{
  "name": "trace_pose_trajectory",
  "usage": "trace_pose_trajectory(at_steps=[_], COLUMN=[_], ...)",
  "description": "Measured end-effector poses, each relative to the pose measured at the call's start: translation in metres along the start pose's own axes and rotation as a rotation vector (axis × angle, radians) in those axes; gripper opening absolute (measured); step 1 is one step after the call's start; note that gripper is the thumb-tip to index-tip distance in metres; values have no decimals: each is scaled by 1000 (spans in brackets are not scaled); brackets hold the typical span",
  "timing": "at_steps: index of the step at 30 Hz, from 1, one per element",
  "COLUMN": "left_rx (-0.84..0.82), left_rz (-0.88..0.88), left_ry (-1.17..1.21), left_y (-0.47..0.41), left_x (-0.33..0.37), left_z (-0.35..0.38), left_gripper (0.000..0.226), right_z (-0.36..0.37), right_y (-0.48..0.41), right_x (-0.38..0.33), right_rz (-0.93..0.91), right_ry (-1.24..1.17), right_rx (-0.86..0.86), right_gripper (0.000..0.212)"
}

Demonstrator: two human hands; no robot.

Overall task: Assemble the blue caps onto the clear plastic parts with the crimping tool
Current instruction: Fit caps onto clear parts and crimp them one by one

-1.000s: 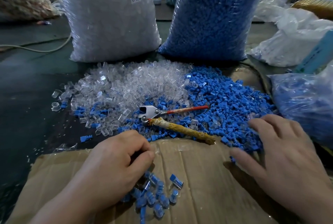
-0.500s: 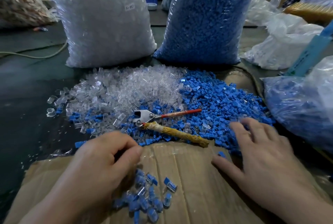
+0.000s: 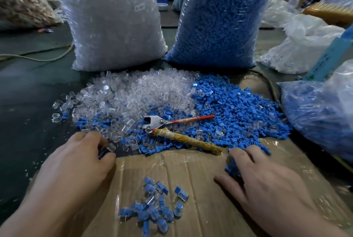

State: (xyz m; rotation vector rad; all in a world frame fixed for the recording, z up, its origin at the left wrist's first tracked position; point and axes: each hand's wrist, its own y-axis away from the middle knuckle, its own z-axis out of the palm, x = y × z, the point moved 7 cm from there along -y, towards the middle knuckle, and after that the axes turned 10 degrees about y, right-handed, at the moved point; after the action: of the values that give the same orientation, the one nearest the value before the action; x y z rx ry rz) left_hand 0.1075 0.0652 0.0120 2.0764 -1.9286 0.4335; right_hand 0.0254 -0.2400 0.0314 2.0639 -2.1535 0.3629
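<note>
A heap of clear plastic parts (image 3: 137,91) lies beside a heap of blue caps (image 3: 238,110) on the dark table. The crimping tool (image 3: 172,124), with one red handle and one yellow-wrapped handle, rests where the two heaps meet; neither hand touches it. My left hand (image 3: 76,164) has curled fingers at the near edge of the clear parts, with a blue bit showing between thumb and fingers. My right hand (image 3: 267,183) lies spread, fingertips on blue caps at the cardboard's (image 3: 191,170) far edge. Several assembled pieces (image 3: 154,210) sit on the cardboard between my hands.
Behind the heaps stand a big bag of clear parts (image 3: 114,23) and a big bag of blue caps (image 3: 221,21). Another bag with blue pieces (image 3: 321,118) lies at the right, white plastic bags (image 3: 305,45) behind it. A cable (image 3: 38,58) crosses the table at left.
My left hand has moved off the assembled pieces and forward-left to the clear parts' edge. My right hand has slid left and nearer along the blue caps onto the cardboard.
</note>
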Motion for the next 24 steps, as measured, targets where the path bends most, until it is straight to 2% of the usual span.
trace_pose_trajectory(at_steps=[2, 4, 9, 15, 19, 22, 24], left_rx=[-9, -15, -42, -30, -31, -13, 13], left_rz=[90, 167, 247, 309, 379, 396, 384], left_ry=[65, 130, 196, 291, 268, 273, 277], left_y=[5, 10, 17, 21, 21, 22, 22], left_x=[15, 27, 46, 57, 61, 64, 63], left_z=[2, 5, 11, 15, 16, 16, 17], left_gripper=[10, 14, 14, 18, 12, 8, 8], right_z=[-12, -15, -15, -10, -16, -19, -21], right_y=[-5, -11, -29, -51, -59, -60, -64], right_x=[-9, -17, -36, -70, -88, -89, -84], right_rz=[-43, -91, -188, -358, -428, -411, -365], right_ry=[-33, -42, -93, -160, -278, -360, -440], right_rx=[164, 230, 256, 170, 153, 182, 189], right_gripper=[48, 41, 27, 7, 8, 2, 11])
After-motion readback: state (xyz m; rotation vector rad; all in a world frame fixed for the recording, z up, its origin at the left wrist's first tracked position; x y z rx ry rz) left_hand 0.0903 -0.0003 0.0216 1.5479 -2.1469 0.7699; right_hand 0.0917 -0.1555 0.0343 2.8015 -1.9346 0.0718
